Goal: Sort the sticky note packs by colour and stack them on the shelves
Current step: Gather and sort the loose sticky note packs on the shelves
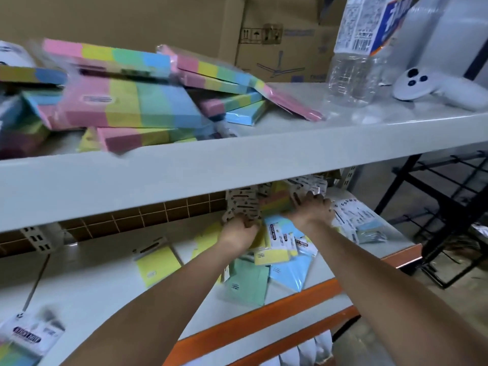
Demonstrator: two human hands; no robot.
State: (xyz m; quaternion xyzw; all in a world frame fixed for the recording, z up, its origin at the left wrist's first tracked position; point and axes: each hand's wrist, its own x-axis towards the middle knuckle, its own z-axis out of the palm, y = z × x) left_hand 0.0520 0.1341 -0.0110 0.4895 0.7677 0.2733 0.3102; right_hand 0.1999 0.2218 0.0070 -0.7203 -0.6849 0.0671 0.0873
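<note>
Your left hand (239, 228) and right hand (310, 211) each grip plastic-wrapped multicoloured sticky note packs (274, 204); their number is unclear.

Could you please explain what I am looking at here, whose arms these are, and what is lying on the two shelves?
There is no machine here: a person wears a camera on the head, so this one picture looks forward and down along their own two bare arms. Both hands reach under the upper shelf into a bundle of sticky note packs on the lower shelf. The left hand and the right hand grip that bundle from either side. Around it lie loose packs, among them a yellow pack, a green pack and a blue pack. On the upper shelf sit a messy heap of multicolour packs, a clear plastic bottle and a white controller. Cardboard boxes stand behind.
</note>
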